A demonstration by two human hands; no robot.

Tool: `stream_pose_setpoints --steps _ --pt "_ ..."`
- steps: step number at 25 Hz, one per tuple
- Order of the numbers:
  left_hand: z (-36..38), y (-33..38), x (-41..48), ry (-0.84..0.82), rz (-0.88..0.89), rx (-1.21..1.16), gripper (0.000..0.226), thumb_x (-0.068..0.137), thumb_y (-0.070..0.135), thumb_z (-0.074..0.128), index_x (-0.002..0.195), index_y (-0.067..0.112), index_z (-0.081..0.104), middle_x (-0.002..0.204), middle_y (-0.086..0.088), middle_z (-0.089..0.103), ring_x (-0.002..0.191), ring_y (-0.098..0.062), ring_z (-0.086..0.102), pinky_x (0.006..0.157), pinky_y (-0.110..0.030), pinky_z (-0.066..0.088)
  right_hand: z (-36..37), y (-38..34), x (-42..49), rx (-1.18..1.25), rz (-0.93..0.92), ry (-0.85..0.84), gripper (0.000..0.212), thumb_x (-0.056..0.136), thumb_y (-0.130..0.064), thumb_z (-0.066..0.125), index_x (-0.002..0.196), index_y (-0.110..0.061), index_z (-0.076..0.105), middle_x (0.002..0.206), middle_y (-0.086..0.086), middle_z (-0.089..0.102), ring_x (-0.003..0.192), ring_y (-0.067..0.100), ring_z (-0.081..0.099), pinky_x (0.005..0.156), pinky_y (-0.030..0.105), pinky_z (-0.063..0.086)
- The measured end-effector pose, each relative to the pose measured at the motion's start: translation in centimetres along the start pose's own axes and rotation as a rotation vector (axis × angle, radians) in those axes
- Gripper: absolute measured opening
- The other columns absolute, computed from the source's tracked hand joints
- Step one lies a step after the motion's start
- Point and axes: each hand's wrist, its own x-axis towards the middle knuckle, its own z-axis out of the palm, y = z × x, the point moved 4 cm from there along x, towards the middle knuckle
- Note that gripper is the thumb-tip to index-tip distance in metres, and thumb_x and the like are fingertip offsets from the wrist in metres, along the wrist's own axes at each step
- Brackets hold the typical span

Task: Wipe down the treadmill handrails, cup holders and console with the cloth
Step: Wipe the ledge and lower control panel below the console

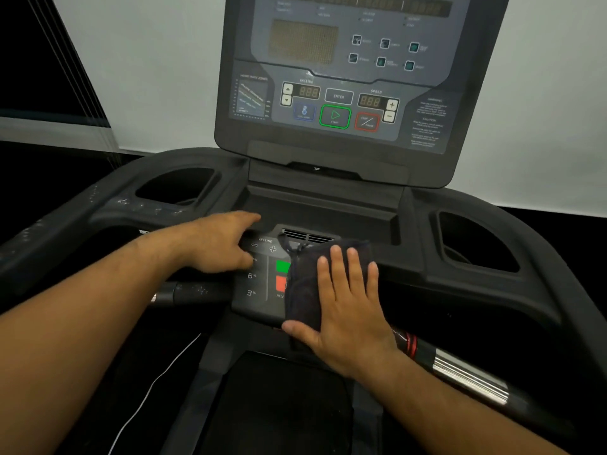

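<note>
A dark folded cloth (305,284) lies on the treadmill's lower control panel (254,290), covering its right half. My right hand (348,297) presses flat on the cloth with straight, spread fingers. My left hand (218,244) rests on the panel's left edge beside the incline buttons, its index finger stretched forward and the other fingers bent over the edge. The upright console (338,77) with its display and start and stop buttons rises behind. A left cup holder (177,187) and a right cup holder (476,241) flank the centre. Dusty specks show on the left handrail (65,224).
A metal grip bar (466,372) with red bands runs out to the lower right, and a dark bar (193,292) to the left of the panel. A thin white cable (154,385) hangs at lower left. The black running belt (285,405) lies below.
</note>
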Motion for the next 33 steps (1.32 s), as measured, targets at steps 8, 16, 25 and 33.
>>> stream_pose_setpoints --steps 8,16,25,33 --pt "1.2 -0.2 0.0 -0.013 0.016 -0.012 0.080 0.084 0.039 0.068 0.151 0.016 0.030 0.152 0.001 0.037 0.135 -0.016 0.040 0.110 -0.025 0.030 -2.2 0.7 4.9 0.039 0.065 0.039 0.110 0.074 -0.092 0.008 0.155 -0.018 -0.001 0.163 0.009 -0.003 0.149 0.030 -0.002 0.119 0.051 0.000" --pt "0.9 -2.2 0.8 0.156 -0.080 -0.480 0.034 0.096 0.029 0.043 0.124 0.029 0.063 0.133 0.009 0.060 0.126 -0.008 0.049 0.113 -0.034 0.033 -0.1 -3.0 0.9 -0.006 0.043 0.078 0.097 0.085 -0.081 0.009 0.153 -0.012 0.006 0.162 0.012 -0.002 0.148 0.032 -0.009 0.118 0.054 -0.001" --pt "1.4 -5.6 0.3 0.352 -0.190 -0.998 0.043 0.092 0.045 0.039 0.121 0.025 0.064 0.126 0.008 0.063 0.113 -0.008 0.058 0.110 -0.038 0.037 -2.4 -4.9 8.2 0.006 0.063 0.059 0.098 0.080 -0.086 0.012 0.154 -0.022 0.010 0.162 0.006 0.011 0.148 0.033 -0.001 0.117 0.054 -0.005" --pt "0.0 -7.0 -0.2 0.420 -0.100 -0.798 0.044 0.097 0.039 0.037 0.127 0.022 0.064 0.134 0.005 0.060 0.126 -0.010 0.051 0.113 -0.037 0.034 -0.4 -7.7 4.2 -0.009 -0.067 0.120 0.087 0.089 -0.077 0.017 0.154 -0.019 0.017 0.163 0.006 0.008 0.149 0.029 -0.003 0.118 0.055 0.000"
